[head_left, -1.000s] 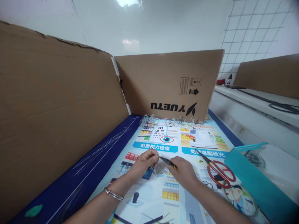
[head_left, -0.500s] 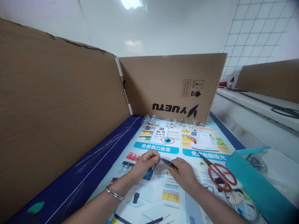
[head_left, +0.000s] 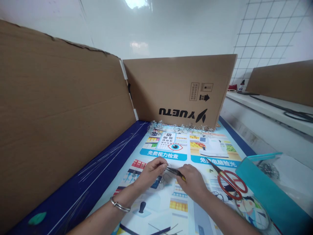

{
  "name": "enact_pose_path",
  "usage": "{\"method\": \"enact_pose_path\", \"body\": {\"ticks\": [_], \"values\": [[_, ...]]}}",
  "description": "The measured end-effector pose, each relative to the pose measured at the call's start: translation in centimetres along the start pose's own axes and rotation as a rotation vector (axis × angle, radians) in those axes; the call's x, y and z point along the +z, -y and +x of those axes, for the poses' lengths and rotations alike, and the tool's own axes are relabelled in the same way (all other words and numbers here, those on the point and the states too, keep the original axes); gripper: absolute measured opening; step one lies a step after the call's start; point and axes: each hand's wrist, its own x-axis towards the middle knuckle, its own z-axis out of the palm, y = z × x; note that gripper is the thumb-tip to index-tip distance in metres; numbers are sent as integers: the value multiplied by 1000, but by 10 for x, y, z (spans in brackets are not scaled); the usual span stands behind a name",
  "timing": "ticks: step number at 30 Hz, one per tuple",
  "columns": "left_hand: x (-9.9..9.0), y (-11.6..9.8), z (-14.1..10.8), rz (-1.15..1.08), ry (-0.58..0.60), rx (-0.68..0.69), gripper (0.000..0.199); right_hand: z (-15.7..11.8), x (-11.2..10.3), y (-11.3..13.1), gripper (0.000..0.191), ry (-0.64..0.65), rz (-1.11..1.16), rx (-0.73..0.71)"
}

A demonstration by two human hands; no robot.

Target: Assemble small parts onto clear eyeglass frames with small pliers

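Between the fingertips of my left hand (head_left: pixel 156 168) is pinched a piece of thin, silvery bent wire (head_left: pixel 163 181), whose loops hang below the fingers. My right hand (head_left: pixel 193 181) is closed around pliers (head_left: pixel 176 172) with dark jaws and a bit of yellow on the handle. The jaws point left and meet the wire at my left fingertips; whether they are clamped on it I cannot tell. Scissors with red handles (head_left: pixel 232 184) lie to the right of my right hand, blades pointing away. A coil of clear wire (head_left: pixel 267 222) rests nearer to me.
A row of bent wire pieces (head_left: pixel 181 128) lies along the back cardboard panel (head_left: pixel 151 85). Straight wires (head_left: pixel 107 155) lie on the blue strip at left, beside another cardboard wall (head_left: pixel 61 114). A teal box (head_left: pixel 271 189) at right holds a tangle of metal wire (head_left: pixel 269 170).
The pliers have tilted slightly in my right hand, and the hanging wire loops have turned between my hands. My left hand stays almost in place.
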Motion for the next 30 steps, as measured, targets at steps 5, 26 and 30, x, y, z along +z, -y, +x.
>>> {"method": "enact_pose_path", "body": {"ticks": [5, 26, 30], "values": [[0, 1, 0, 18, 2, -1, 18, 0, 0, -2, 10, -33, -27, -19], [4, -11, -1, 89, -21, 57, 17, -1, -1, -2, 9, -48, -54, -23], [4, -8, -1, 57, -33, -11, 17, -1, -3, 2, 8, -9, -78, 16]]}}
